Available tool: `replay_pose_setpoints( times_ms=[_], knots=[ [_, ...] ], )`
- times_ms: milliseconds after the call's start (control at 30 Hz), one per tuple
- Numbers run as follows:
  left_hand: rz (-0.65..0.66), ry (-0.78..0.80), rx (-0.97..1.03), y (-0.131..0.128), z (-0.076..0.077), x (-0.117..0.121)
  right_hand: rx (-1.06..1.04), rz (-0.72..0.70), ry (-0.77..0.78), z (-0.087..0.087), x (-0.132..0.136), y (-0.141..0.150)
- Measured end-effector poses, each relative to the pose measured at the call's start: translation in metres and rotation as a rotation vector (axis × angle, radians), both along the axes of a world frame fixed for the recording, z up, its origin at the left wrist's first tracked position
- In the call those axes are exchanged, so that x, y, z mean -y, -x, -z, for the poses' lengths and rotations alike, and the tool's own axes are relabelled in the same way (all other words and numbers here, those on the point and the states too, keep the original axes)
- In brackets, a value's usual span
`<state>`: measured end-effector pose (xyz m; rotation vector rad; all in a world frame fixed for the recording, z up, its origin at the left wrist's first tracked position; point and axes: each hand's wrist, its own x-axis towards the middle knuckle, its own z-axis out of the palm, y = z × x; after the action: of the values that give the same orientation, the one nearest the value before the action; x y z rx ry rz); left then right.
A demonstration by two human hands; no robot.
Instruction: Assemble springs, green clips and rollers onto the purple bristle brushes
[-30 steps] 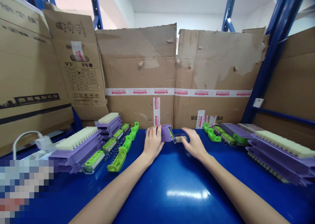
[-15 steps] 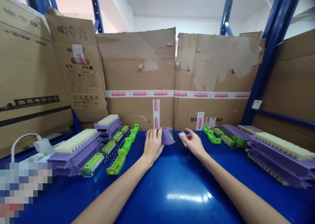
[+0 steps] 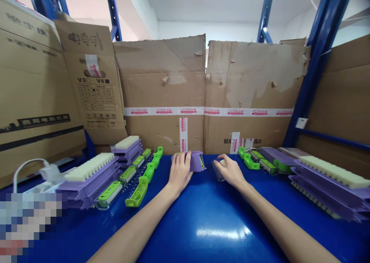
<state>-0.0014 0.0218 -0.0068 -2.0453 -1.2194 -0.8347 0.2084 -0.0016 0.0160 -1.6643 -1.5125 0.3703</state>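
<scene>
In the head view, the left hand (image 3: 180,170) is closed over a purple housing (image 3: 196,161), fingers across its top, with the end showing green turned towards the right hand (image 3: 231,169). That right hand is half open and curled at a clear piece (image 3: 217,170), whose pale side has just gone from sight (turned away or covered, I cannot tell which); how firmly it grips is also hidden. The clear piece is apart from the housing, so the two look to be handled separately for now. Both are at the middle of the blue surface (image 3: 185,232). To the left stand purple blocks with cream bristles (image 3: 89,166), beside green-topped clear units (image 3: 110,193) and bright green brackets (image 3: 137,195); similar parts lie to the right.
</scene>
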Motion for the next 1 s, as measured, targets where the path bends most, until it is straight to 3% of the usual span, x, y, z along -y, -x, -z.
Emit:
replay_pose_setpoints(
  times_ms=[100,333,533,733,833,1000],
  knots=[
    [0.004,0.001,-0.008,0.000,0.000,0.000,0.400,0.039,0.022,-0.002,0.001,-0.002],
    [0.009,0.007,-0.034,-0.001,-0.001,0.001,0.613,0.141,0.030,-0.006,0.003,-0.004],
    [0.008,0.022,-0.032,-0.001,-0.001,0.002,0.507,0.111,-0.139,-0.009,0.011,0.000],
    [-0.025,0.053,-0.007,-0.001,-0.002,0.003,0.182,-0.120,-0.394,-0.006,0.021,0.016],
    [-0.040,0.070,0.015,0.000,-0.003,0.004,0.131,-0.205,-0.346,-0.004,0.027,0.027],
    [-0.045,0.101,0.034,0.000,-0.002,0.004,0.327,-0.183,-0.181,0.003,0.028,0.032]
  ],
)
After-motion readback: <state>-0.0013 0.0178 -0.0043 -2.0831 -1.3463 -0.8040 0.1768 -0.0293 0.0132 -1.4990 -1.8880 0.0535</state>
